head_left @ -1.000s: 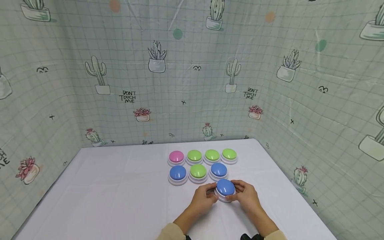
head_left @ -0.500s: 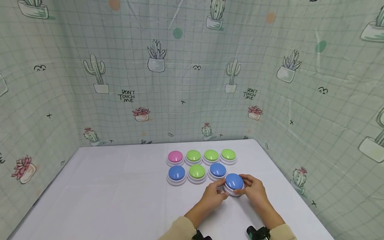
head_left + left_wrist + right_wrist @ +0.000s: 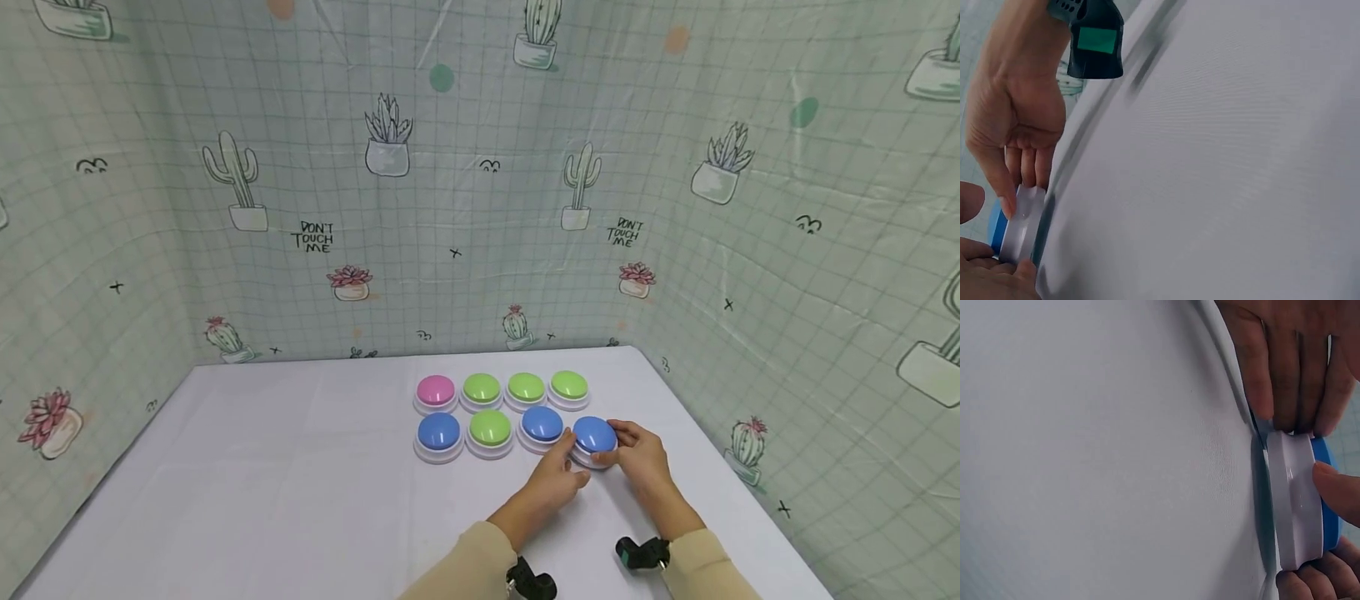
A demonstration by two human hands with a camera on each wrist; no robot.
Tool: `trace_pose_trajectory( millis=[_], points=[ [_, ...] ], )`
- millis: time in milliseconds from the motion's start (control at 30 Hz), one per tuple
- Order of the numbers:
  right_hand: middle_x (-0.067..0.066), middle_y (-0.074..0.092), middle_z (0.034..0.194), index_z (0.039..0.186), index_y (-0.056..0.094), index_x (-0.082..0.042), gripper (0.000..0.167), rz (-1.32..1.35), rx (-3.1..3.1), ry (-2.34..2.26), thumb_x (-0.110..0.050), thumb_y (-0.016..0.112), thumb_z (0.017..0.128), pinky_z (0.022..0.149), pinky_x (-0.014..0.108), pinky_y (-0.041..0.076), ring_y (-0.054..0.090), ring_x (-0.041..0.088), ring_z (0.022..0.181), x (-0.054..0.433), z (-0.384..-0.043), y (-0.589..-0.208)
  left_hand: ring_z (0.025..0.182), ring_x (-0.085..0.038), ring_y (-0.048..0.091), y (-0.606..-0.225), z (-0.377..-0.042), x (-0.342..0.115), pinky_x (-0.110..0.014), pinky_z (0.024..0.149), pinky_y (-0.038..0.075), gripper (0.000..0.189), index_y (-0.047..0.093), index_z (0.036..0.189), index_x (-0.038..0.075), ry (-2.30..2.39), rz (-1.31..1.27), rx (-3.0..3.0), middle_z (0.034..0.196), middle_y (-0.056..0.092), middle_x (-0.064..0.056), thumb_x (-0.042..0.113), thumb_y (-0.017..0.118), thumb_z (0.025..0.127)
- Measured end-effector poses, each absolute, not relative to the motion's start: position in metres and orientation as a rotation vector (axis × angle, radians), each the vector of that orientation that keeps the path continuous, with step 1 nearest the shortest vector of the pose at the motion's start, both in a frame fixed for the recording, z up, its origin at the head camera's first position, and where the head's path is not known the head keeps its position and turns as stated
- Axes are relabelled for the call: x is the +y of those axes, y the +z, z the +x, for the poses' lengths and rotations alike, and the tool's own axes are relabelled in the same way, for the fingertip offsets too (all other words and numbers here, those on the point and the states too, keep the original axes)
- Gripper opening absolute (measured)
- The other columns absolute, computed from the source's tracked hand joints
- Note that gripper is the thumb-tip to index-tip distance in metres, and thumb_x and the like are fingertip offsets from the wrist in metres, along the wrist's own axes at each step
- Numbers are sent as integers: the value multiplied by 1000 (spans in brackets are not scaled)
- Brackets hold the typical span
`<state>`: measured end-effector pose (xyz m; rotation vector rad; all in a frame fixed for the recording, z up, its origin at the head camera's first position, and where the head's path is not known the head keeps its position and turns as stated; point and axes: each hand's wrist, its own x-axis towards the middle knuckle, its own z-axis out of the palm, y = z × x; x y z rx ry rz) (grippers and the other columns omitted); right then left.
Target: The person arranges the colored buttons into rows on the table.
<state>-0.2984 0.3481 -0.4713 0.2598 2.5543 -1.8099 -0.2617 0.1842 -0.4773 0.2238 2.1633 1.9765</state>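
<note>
A blue dome push button (image 3: 595, 435) with a white base stands at the right end of the nearer row. My right hand (image 3: 645, 458) grips it from the right, its thumb (image 3: 1338, 490) on the side and its fingers round the edge. On the other side, my left hand (image 3: 551, 477) touches the base with extended fingers (image 3: 1285, 381); its thumb (image 3: 969, 201) is off the button. Left of it in the same row are another blue button (image 3: 542, 423), a green button (image 3: 490, 427) and a further blue button (image 3: 438, 431). Whether the base fully touches the cloth is unclear.
Behind stands a row with a pink button (image 3: 436, 390) and green buttons (image 3: 569, 385). White cloth covers the table (image 3: 300, 483). A cactus-print curtain (image 3: 450, 208) rises behind and at both sides. Both wrists carry black camera mounts (image 3: 642, 553).
Both hands have carried the blue button away from the near side and to the right, up beside the other blue one. The left thumb has come away from it.
</note>
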Motion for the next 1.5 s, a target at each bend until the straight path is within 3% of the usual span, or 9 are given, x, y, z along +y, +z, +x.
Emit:
trace_pose_trajectory(
  millis=[433, 567, 833, 1067, 1367, 1500],
  points=[
    [33, 48, 150, 146, 52, 9, 73, 339, 2546, -1830, 10, 81, 79, 126, 60, 24, 40, 46, 148, 352, -319, -479, 157, -39, 24, -479, -276, 200, -47, 128, 24, 76, 29, 159, -12, 1917, 275, 2229, 171, 20, -24, -3, 64, 92],
    [33, 49, 149, 146, 52, 10, 74, 333, 2543, -1818, 10, 82, 79, 126, 60, 26, 40, 46, 148, 348, -322, -481, 156, -39, 25, -482, -274, 200, -47, 128, 24, 77, 28, 160, -10, 1922, 241, 2212, 173, 17, -22, -2, 64, 93],
    [34, 48, 149, 146, 50, 11, 76, 288, 2532, -1850, 12, 81, 77, 125, 59, 27, 40, 46, 148, 345, -323, -481, 161, -35, 9, -484, -271, 197, -49, 131, 10, 81, 23, 163, -8, 1928, 268, 2176, 175, 9, -20, 0, 65, 94],
    [35, 44, 153, 149, 46, 11, 76, 246, 2548, -1763, 10, 81, 81, 125, 59, 28, 37, 48, 149, 348, -323, -481, 161, -32, 5, -487, -269, 197, -50, 131, 7, 82, 22, 165, -3, 1908, 258, 2129, 176, 6, -16, 1, 66, 96],
    [36, 41, 153, 151, 41, 15, 81, 122, 2693, -1387, -6, 84, 86, 123, 64, 27, 35, 52, 148, 356, -333, -474, 156, -38, 28, -488, -272, 195, -48, 128, 25, 80, 21, 166, 0, 1923, 253, 2083, 176, 8, -12, 2, 64, 98],
    [35, 41, 153, 152, 40, 14, 81, 137, 2697, -1333, -9, 83, 88, 123, 66, 25, 33, 53, 148, 355, -336, -471, 154, -40, 32, -487, -272, 193, -49, 127, 28, 80, 22, 166, 1, 1917, 236, 2078, 176, 10, -11, 4, 65, 99]
  ],
)
